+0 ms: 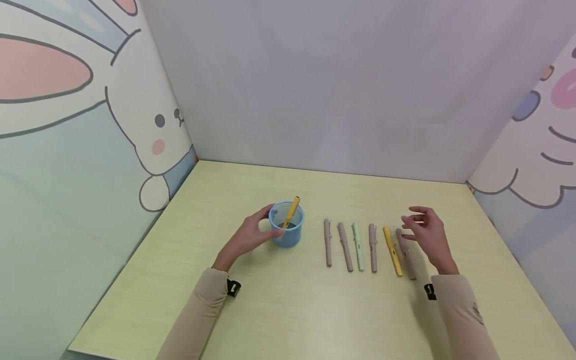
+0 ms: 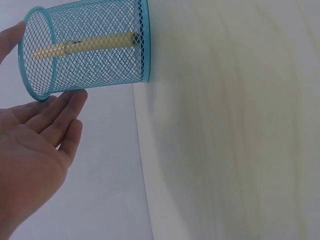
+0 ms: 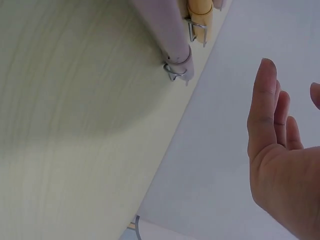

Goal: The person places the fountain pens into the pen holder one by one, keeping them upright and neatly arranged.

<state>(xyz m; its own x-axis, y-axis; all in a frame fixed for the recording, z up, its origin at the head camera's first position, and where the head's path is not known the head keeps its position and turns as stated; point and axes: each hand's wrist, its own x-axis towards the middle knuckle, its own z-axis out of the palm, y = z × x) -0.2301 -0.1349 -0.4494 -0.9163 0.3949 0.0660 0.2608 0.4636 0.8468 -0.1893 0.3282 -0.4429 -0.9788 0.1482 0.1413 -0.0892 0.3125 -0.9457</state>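
A blue mesh pen cup (image 1: 288,239) stands upright on the table with one yellow pen (image 1: 292,210) leaning inside it. My left hand (image 1: 249,234) holds the cup near its rim, thumb on the near side and fingers round the far side. In the left wrist view, the fingers touch the mesh of the cup (image 2: 100,65). To the right, my right hand (image 1: 429,237) hovers over the rightmost mauve pen (image 1: 406,255), fingers slightly bent and holding nothing. In the right wrist view, that mauve pen (image 3: 167,30) lies apart from the hand (image 3: 285,165).
Left of the rightmost pen lie a second yellow pen (image 1: 393,252), a mauve pen (image 1: 373,248), a mint green pen (image 1: 358,247) and two more mauve pens, roughly parallel. The pale yellow table (image 1: 288,300) is bordered by a grey back wall (image 1: 315,100) and cartoon-printed side panels.
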